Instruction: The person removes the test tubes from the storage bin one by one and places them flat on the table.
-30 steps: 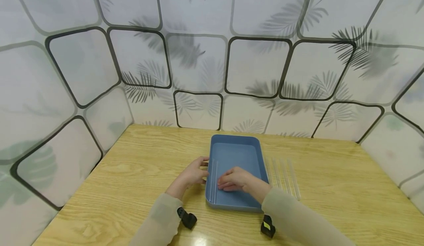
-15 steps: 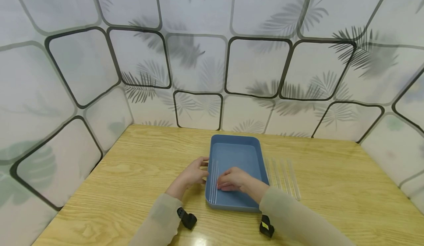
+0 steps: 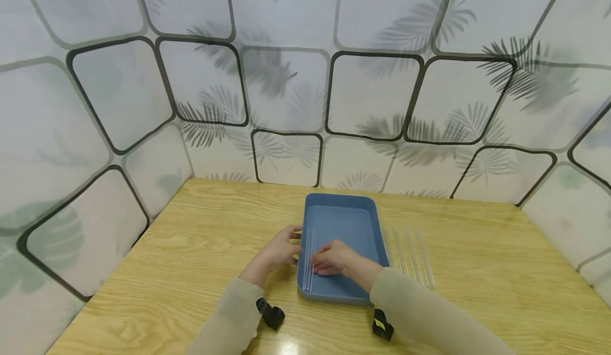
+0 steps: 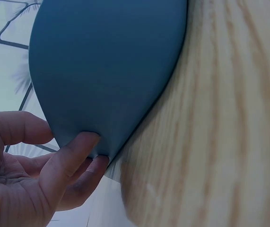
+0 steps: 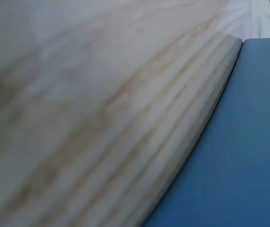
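A blue rectangular tray (image 3: pixel 341 225) lies on the wooden table. Along its left inner side lie slim clear tubes (image 3: pixel 307 278), side by side and hard to tell apart. My right hand (image 3: pixel 336 258) reaches into the tray, its curled fingertips pinching the rightmost of these tubes around mid-length. My left hand (image 3: pixel 277 250) rests its loosely bent fingers (image 4: pixel 73 156) against the tray's outer left wall (image 4: pixel 106 71). In the right wrist view the right hand's fingers are out of sight, apart from a sliver at the top right corner.
Several more clear tubes (image 3: pixel 412 259) lie in a row on the table just right of the tray. The wooden table (image 3: pixel 200 238) extends on both sides. A patterned cloth wall (image 3: pixel 286 89) encloses the back and sides.
My right hand has shifted slightly left along the tray floor, and the tube at its fingertips now lies closer to those at the left wall. The left hand stays at the tray's side.
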Tool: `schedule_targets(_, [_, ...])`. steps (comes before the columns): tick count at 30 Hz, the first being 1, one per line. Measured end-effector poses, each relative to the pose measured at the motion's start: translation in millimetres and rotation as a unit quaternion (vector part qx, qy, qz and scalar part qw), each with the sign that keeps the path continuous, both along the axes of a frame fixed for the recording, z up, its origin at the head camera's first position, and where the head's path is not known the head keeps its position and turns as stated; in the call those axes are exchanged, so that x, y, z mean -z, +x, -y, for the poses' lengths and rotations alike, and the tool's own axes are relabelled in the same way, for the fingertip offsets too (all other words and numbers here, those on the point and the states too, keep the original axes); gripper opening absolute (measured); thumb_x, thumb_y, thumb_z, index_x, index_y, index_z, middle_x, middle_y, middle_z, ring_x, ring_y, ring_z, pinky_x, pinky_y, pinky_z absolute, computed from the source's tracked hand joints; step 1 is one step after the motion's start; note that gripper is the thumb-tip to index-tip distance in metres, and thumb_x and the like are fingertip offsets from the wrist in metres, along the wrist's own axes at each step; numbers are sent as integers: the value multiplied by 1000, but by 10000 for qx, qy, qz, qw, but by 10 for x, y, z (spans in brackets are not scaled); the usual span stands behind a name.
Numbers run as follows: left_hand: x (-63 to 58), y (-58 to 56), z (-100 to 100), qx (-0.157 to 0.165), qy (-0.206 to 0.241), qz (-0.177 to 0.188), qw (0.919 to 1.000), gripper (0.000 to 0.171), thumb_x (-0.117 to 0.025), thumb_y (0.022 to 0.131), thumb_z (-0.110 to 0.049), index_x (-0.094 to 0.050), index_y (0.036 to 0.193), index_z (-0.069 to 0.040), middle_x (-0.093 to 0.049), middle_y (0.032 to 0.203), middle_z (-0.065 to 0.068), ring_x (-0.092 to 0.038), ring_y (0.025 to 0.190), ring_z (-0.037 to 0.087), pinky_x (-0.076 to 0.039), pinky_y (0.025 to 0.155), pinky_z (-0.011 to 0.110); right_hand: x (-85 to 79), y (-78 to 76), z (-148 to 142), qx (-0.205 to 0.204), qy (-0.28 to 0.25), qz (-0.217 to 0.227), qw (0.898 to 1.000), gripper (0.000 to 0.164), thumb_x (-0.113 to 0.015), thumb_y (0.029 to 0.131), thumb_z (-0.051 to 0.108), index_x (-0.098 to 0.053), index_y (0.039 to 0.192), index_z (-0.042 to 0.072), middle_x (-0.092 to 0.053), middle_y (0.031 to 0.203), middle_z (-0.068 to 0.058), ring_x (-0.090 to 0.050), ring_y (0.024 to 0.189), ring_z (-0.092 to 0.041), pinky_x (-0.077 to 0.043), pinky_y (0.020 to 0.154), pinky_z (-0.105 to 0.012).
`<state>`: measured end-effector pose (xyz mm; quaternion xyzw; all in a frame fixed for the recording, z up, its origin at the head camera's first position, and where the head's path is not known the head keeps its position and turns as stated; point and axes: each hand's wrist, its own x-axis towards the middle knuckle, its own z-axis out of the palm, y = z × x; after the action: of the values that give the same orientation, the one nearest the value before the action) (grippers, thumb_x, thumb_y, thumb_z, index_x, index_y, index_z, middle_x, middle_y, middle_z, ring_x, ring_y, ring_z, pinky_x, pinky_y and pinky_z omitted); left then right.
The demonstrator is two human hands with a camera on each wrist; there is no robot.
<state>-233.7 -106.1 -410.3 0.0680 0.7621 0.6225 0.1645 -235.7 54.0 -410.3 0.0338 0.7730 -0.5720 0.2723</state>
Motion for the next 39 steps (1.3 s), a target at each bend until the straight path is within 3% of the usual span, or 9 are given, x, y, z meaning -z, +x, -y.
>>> schedule_targets(12, [-1, 0, 0, 9, 83, -8, 10000, 57, -44, 78, 10, -28, 133, 5, -33, 128, 29, -48, 102, 36, -49, 70, 43, -4, 10, 5, 15, -1, -9, 10000, 14, -63, 76, -1, -57, 88, -6, -63, 69, -9, -62, 62, -16, -51, 57, -27])
schedule_targets(26, [32, -19, -1, -21, 60, -8, 10000, 58, -44, 77, 10, -29, 132, 4, -33, 128, 29, -49, 101, 36, -50, 70, 42, -71, -21, -66, 284, -152, -327, 9989, 19, -64, 75, 0, -56, 92, -5, -62, 72, -10, -61, 62, -16, -52, 57, -29])
schedule_targets(39, [31, -28, -3, -43, 77, 21, 10000, 58, -44, 77, 11, -28, 133, 4, -32, 129, 29, -48, 102, 37, -49, 70, 43, -147, -40, -139, 428, -632, -299, 9966, 24, -61, 77, -1, -54, 100, -5, -60, 75, -12, -60, 62, -17, -52, 59, -30])
